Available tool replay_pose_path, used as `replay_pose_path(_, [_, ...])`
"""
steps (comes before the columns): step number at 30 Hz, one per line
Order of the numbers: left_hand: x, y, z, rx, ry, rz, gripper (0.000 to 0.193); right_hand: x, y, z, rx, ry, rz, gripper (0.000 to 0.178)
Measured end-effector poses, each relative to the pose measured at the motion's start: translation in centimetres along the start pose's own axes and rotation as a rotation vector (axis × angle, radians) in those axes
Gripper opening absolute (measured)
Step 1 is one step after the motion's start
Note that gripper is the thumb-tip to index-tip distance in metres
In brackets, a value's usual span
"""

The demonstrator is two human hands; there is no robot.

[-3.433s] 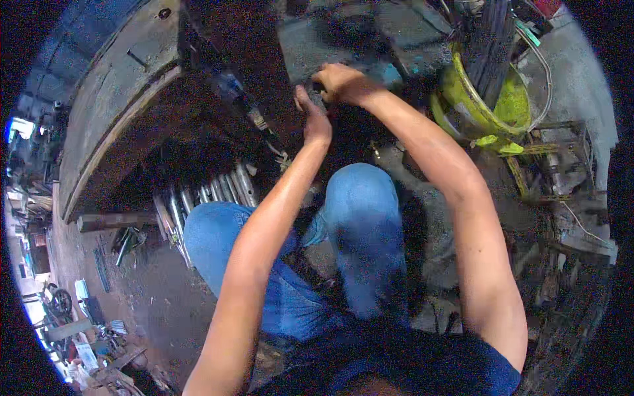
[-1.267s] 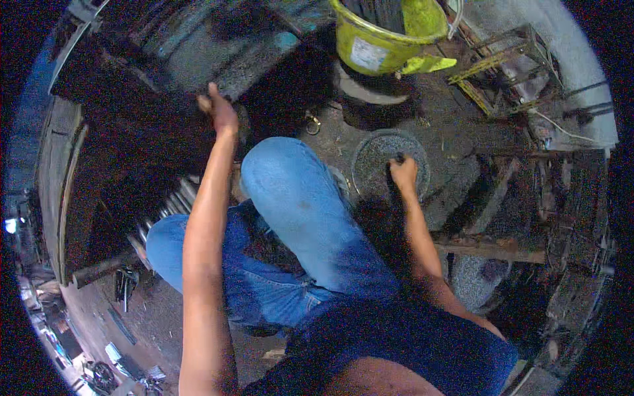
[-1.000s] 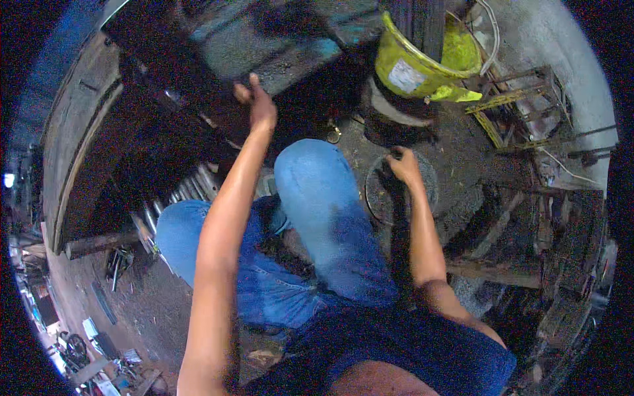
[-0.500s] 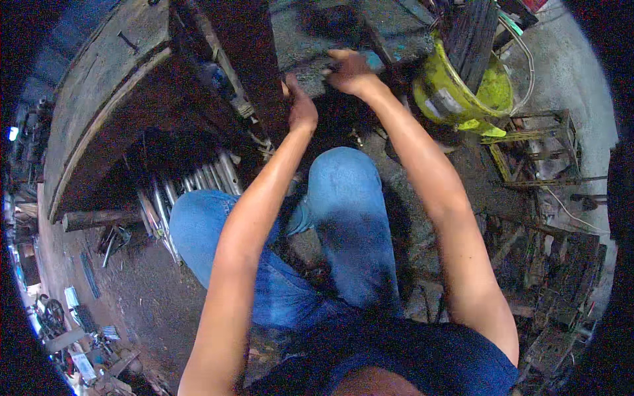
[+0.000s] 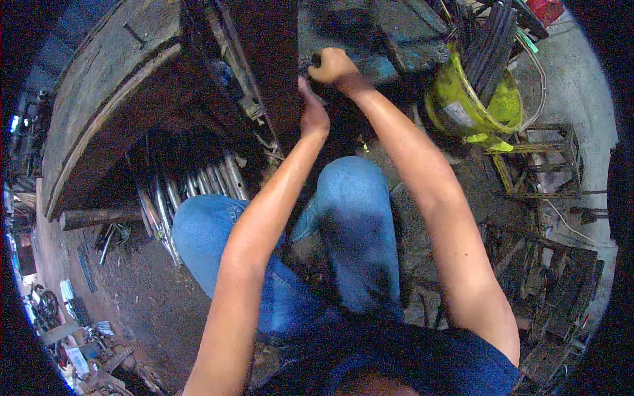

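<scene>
A dark brown upright panel stands in front of me, beside a dark, stained metal surface. My left hand is at the panel's right edge, its palm turned toward the right hand. Its fingers are mostly hidden by shadow and the panel, so its grip is unclear. Just beyond it, my right hand is curled closed over the dark surface, its fingers bent toward the panel. Whatever may be inside that hand is too dark to make out.
A yellow-green bucket holding dark rods stands at the right, above a rusty metal frame. Metal tubes lie under a worn wooden bench at left. Scrap pieces crowd the lower right.
The right hand has gone from outstretched fingers to a closed curl and moved slightly left. The left hand has shifted a little right; the whole view has shifted somewhat too.
</scene>
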State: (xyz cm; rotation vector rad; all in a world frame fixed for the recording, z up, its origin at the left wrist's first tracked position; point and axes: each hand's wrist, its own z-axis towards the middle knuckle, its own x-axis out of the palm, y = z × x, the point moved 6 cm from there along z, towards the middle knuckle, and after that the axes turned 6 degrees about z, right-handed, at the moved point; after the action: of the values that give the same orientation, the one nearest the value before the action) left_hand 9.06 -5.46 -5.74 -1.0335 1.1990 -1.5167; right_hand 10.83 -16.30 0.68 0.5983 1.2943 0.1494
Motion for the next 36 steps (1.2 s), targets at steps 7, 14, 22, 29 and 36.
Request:
replay_pose_path(7, [-0.6, 0.2, 0.2, 0.116, -0.075, 0.132, 0.04, 3.0, -0.4, 2.2, -0.164, 0.233, -0.074, 0.035])
replay_pose_path(14, [0.7, 1.2, -0.5, -0.013, 0.18, 0.187, 0.043, 2.3, 0.6, 0.2, -0.319, 0.238, -0.196, 0.035])
replay_pose_path(22, [0.0, -0.5, -0.3, 0.173, 0.048, 0.322, 0.05, 0.0, 1.6, -1.8, -0.311, 0.193, -0.176, 0.038])
replay_pose_path(29, [0.3, 0.4, 0.3, -0.047, 0.064, 0.065, 0.06, -0.7, 1.4, -3.0, -0.288, 0.161, -0.087, 0.041])
replay_pose_path(36, [0.8, 1.4, -0.2, 0.22, 0.164, 0.575, 0.051, -1.1, 1.8, -3.9, -0.285, 0.234, -0.125, 0.04])
